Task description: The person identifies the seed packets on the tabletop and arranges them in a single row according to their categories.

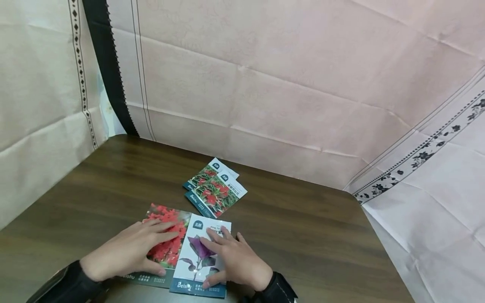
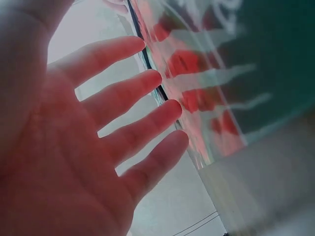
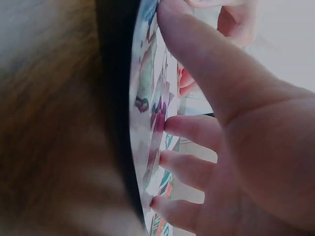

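Observation:
Two glossy printed packets lie side by side near the front of the table. The left one, a red-flower packet (image 1: 169,248), has a dark green lower band, and my left hand (image 1: 132,248) rests over it with fingers spread. The left wrist view shows those fingers (image 2: 147,147) nearly straight at its glossy surface. Overlapping its right edge is a white packet (image 1: 185,263) with a purple flower and a blue lower band. My right hand (image 1: 238,259) rests on that one, thumb near the lower band. Its fingertips (image 3: 170,123) touch the printed face in the right wrist view.
Farther back on the brown wooden table (image 1: 303,227), two smaller packets with red flowers overlap: a front packet (image 1: 217,195) partly covers a rear packet (image 1: 204,174). Pale cloth (image 1: 265,84) hangs behind the table and along both sides.

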Demonstrator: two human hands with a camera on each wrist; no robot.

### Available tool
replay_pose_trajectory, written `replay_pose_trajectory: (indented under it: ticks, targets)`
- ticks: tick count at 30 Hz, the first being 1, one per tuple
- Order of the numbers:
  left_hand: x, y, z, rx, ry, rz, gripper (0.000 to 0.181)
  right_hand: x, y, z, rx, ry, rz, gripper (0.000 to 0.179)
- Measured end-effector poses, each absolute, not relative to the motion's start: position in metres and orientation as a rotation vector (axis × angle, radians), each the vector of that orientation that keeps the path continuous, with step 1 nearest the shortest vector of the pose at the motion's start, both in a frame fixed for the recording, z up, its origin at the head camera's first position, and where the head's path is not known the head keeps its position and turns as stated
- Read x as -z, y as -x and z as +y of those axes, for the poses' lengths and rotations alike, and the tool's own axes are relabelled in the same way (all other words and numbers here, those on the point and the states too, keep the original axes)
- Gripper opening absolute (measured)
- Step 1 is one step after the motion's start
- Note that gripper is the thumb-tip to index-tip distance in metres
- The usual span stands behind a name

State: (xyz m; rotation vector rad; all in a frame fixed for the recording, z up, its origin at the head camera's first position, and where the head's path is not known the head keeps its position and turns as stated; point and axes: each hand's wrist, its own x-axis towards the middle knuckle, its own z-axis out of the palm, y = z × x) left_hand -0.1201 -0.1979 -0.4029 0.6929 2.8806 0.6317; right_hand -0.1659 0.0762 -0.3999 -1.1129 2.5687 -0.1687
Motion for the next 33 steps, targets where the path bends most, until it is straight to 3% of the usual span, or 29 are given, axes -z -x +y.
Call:
replay_pose_trajectory:
  ticks: [8,13,18,23,28,33]
  targets:
    - [0.401,0.119,-0.200,-0.583,-0.650,2.946,0.090,0.396,0.165,0.076,0.209,1.102,2.583,0.090]
    - [0.382,0.128,-0.201,-0.645,-0.636,3.075,0.078,0.378,0.181,0.086,0.588,1.101,2.617,0.085]
    - [0.363,0.186,-0.194,-0.930,-0.605,3.078,0.059,0.367,0.222,0.095,1.187,0.806,2.593,0.068]
    - [0.379,0.251,-0.180,-1.263,-0.376,2.828,0.046,0.394,0.250,0.094,1.283,0.536,2.501,0.068]
    - [0.392,0.270,-0.170,-1.471,-0.242,2.641,0.038,0.406,0.256,0.088,1.231,0.542,2.477,0.071]
    - [0.394,0.275,-0.160,-1.389,-0.228,2.784,0.034,0.404,0.257,0.087,1.189,0.567,2.482,0.070]
